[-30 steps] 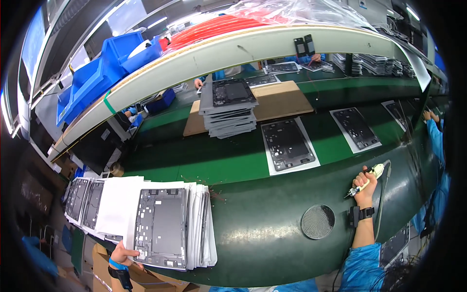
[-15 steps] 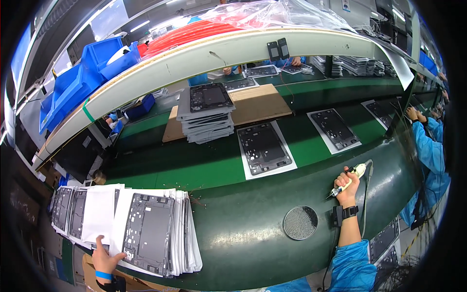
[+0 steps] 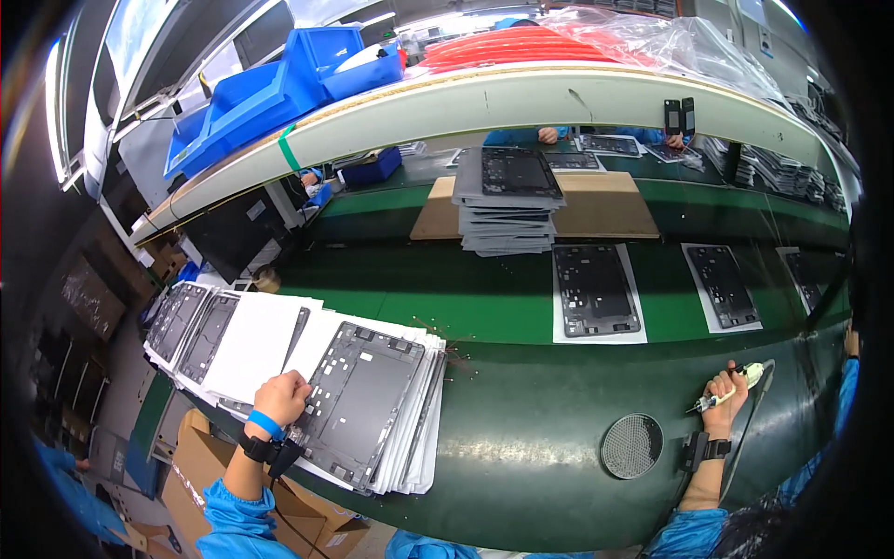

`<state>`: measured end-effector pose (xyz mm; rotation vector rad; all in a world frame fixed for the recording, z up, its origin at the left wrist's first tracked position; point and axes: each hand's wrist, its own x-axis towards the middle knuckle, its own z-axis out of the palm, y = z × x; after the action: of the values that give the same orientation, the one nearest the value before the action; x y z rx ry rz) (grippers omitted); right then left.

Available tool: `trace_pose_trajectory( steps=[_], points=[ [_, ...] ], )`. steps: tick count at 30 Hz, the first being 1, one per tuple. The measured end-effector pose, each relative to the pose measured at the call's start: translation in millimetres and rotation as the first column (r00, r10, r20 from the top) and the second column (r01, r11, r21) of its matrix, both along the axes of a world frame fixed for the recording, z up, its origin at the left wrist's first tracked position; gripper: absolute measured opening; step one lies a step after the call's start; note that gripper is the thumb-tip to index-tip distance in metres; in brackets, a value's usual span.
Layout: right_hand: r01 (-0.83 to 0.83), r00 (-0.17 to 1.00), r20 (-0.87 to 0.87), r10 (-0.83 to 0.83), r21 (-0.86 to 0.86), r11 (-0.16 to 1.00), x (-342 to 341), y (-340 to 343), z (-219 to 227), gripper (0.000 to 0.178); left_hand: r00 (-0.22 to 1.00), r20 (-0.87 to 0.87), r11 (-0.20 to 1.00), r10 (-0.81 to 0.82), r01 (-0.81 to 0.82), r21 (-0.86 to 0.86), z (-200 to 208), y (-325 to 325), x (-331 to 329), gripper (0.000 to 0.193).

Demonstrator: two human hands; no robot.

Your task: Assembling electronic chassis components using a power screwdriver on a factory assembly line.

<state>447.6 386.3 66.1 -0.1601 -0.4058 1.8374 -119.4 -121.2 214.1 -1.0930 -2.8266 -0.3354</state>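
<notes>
My left hand (image 3: pixel 282 399) is closed, with its fingers curled in at the left edge of a dark tablet housing (image 3: pixel 365 396). What lies between its fingertips is hidden. That housing tops a stack layered with white paper sheets at the left front of the bench. Over at the right, my right hand (image 3: pixel 724 402) is wrapped round a pale electric screwdriver (image 3: pixel 748 374), its thin tip pointing left above the bench. A round metal mesh dish (image 3: pixel 632 445) rests on the bench to the left of this hand.
More housings on paper (image 3: pixel 596 291) lie along the green belt (image 3: pixel 503 312). Behind stands a tall stack of housings (image 3: pixel 507 219) on a brown board (image 3: pixel 610 205). A shelf (image 3: pixel 521 98) with blue bins (image 3: pixel 279 93) crosses above. Cardboard boxes (image 3: pixel 214 475) sit below the bench's left side.
My view has swung left. My left hand has moved from the paper sheet onto the housing's edge, and its spread fingers have closed. The right hand keeps its hold on the screwdriver.
</notes>
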Motion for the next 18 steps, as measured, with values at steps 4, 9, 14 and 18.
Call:
trace_pose_trajectory(
  steps=[4, 9, 14, 18],
  points=[
    [0.018, 1.000, -0.017, -0.019, -0.053, 0.998, -2.3, -3.9, 7.9, 0.016, 0.895, 0.445, 0.961, 0.035, -0.153, 0.231, 10.2, 2.0, 0.6, 0.011],
    [0.031, 0.999, -0.020, -0.032, -0.066, 0.997, -8.1, -9.1, 13.8, 0.015, 0.658, 0.695, 0.827, -0.290, -0.192, 0.528, 12.3, -14.3, 9.2, 0.026],
    [0.035, 0.999, -0.011, -0.036, -0.071, 0.997, -4.6, -8.5, 12.2, 0.014, 0.549, 0.730, 0.696, -0.407, -0.330, 0.637, 13.3, -30.3, 7.6, 0.025],
    [0.019, 1.000, -0.010, -0.019, -0.042, 0.999, -5.7, -6.3, 16.5, 0.015, 0.554, 0.724, 0.652, -0.410, -0.376, 0.658, 13.7, -47.3, 3.8, 0.023]
  ],
)
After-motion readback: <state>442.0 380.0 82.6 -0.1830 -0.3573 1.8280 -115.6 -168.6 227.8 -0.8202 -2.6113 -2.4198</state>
